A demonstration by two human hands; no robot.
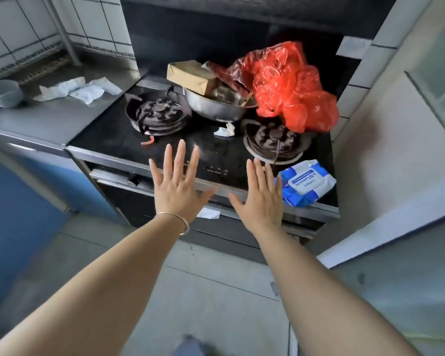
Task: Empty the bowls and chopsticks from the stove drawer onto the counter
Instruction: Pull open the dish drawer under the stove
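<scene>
The black stove [118, 134] stands ahead of me, and its dark drawer front [129, 199] below the cooktop is closed, so nothing inside it shows. My left hand [176, 186], a thin bangle on its wrist, is spread flat in the air over the stove's front edge. My right hand [261, 197] hovers beside it, fingers apart, holding nothing. The grey counter [62, 116] lies to the left of the stove. No bowls from the drawer or chopsticks are visible.
On the cooktop sit a metal basin [213, 107] with a cardboard box [190, 75], a red plastic bag [288, 86] and a blue wet-wipes pack [303, 182]. Crumpled white paper [80, 89] and a grey bowl [1, 93] lie on the counter. A white wall flanks the right.
</scene>
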